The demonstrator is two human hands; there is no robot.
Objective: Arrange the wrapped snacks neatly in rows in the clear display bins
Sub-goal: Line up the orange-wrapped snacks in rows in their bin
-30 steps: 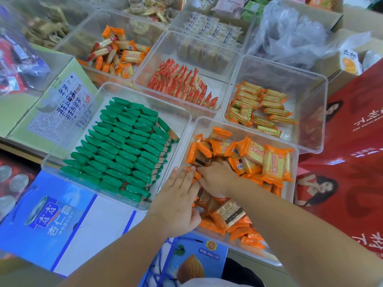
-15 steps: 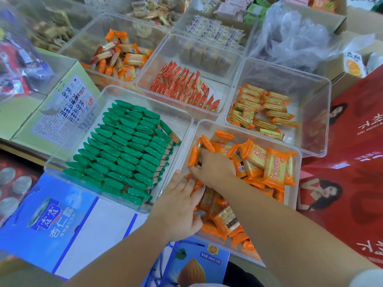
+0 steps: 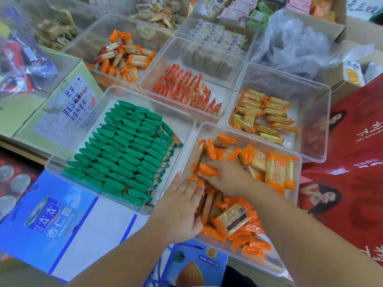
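A clear bin [image 3: 298,162] near me holds a loose heap of orange-wrapped crackers [image 3: 277,172]. My right hand [image 3: 228,177] is inside it, fingers closed around one orange cracker pack [image 3: 208,169] at the bin's left side, next to a few packs standing on edge. My left hand [image 3: 182,206] lies flat against the standing packs by the bin's left wall, fingers spread, holding nothing. To the left, another clear bin [image 3: 56,160] holds green-wrapped snacks [image 3: 126,154] in tidy rows.
Behind stand clear bins with red-wrapped snacks [image 3: 186,90], gold-orange bars [image 3: 261,114] and mixed orange packs [image 3: 122,56]. A crumpled plastic bag [image 3: 296,44] lies at the back right. Blue drink cartons [image 3: 51,220] lie under the bins, red cartons [image 3: 356,162] to the right.
My right hand moved forward in the bin and now grips one orange pack. My left hand stayed pressed on the standing packs.
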